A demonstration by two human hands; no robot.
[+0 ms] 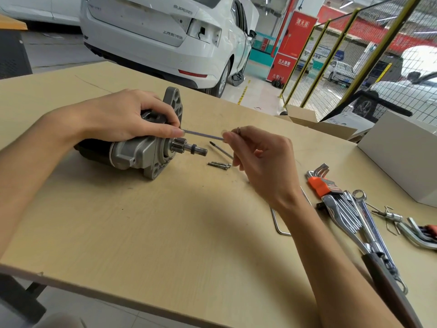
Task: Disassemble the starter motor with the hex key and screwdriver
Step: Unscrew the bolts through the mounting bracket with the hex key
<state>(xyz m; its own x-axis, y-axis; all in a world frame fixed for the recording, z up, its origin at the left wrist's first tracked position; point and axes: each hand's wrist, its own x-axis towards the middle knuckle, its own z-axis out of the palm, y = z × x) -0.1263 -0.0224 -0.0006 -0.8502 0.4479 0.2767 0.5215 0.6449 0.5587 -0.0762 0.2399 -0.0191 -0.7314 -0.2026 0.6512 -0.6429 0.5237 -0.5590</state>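
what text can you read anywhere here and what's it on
"SUPERB": boot lid of the white car.
Chinese badge lower on that lid: too blurred to read.
"消火栓": tall red cabinet.
"灭火器箱": same cabinet, lower panel.
Orange hex key holder: print too small to read.

Both forearms bare; left hand (123,114) and right hand (262,159) gloveless.

white car (151,27) boot lid: "SUPERB" | red cabinet (294,47): "消火栓", "灭火器箱"
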